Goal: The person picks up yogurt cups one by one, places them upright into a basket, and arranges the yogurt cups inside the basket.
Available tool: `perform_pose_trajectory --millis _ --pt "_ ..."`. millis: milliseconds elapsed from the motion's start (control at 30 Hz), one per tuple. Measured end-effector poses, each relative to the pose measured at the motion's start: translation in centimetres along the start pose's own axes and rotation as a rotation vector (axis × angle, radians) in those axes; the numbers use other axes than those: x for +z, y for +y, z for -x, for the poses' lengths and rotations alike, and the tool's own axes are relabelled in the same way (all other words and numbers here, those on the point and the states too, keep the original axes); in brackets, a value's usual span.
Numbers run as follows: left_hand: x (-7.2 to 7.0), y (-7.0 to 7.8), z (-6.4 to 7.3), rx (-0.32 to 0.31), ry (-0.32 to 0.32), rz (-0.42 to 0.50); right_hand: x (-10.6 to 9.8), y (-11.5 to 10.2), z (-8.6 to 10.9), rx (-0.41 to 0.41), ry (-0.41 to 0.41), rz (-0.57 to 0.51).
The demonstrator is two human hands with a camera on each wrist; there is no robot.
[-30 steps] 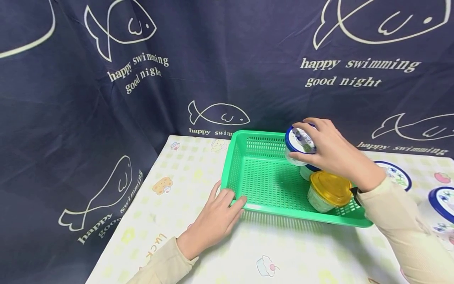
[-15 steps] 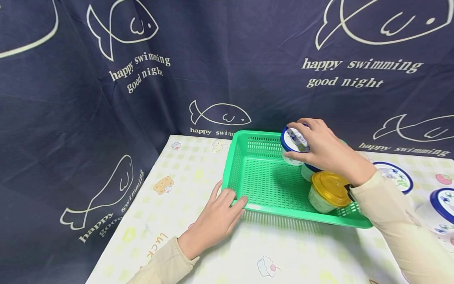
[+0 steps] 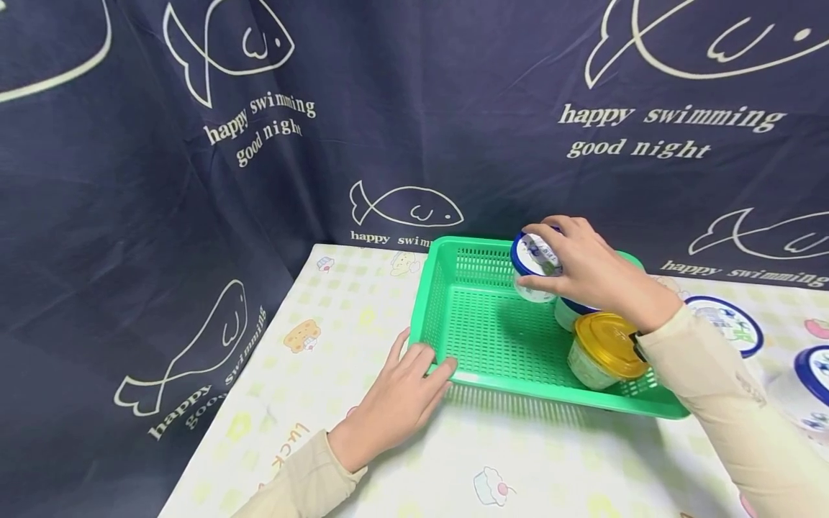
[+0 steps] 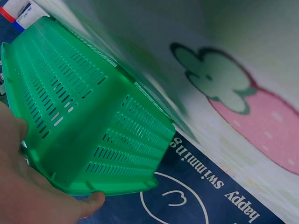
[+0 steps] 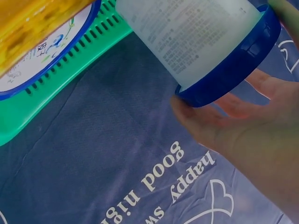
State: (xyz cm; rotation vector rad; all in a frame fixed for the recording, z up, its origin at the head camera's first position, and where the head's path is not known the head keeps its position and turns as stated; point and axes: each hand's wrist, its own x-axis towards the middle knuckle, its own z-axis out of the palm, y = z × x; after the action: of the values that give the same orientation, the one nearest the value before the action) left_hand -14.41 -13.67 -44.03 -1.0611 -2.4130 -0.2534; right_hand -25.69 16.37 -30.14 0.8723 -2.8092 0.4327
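Observation:
My right hand [image 3: 592, 270] grips a round tub [image 3: 535, 259] with a blue-rimmed white lid by its lid edge, over the back of the green basket [image 3: 492, 385]. In the right wrist view the tub [image 5: 187, 37] shows a translucent body with printed text. Fingers of my left hand [image 3: 395, 392] hold the basket's front left corner; the left wrist view shows this hand [image 4: 32, 191] at the basket rim. Inside the basket's right side stand a yellow-lidded tub [image 3: 609, 349] and another blue-lidded tub [image 3: 570, 316], partly hidden by the right hand and the yellow lid.
Two more blue-lidded tubs, one a tub [image 3: 725, 324] behind the right forearm and one a tub [image 3: 812, 374] at the right edge, stand on the table outside the basket. A patterned cloth [image 3: 363, 316] covers the table. Behind hangs a dark blue curtain [image 3: 388, 129] with fish prints.
My right hand has moved slightly left with the tub, further over the basket. The left hand keeps its place on the basket corner. The view has shifted a little.

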Motion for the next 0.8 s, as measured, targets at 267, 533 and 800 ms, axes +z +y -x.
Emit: perform_pose_trajectory --millis 267,533,800 --pt "-0.1 0.0 0.0 0.012 0.007 -0.035 0.5 0.6 -0.6 0.007 -0.050 0.009" --pt "-0.2 0.1 0.0 0.004 -0.006 0.003 1.3 1.2 -1.3 0.040 -0.142 0.002" --pt "-0.4 0.2 -0.2 0.005 0.010 0.015 2.2 1.8 -1.9 0.043 -0.192 0.013"
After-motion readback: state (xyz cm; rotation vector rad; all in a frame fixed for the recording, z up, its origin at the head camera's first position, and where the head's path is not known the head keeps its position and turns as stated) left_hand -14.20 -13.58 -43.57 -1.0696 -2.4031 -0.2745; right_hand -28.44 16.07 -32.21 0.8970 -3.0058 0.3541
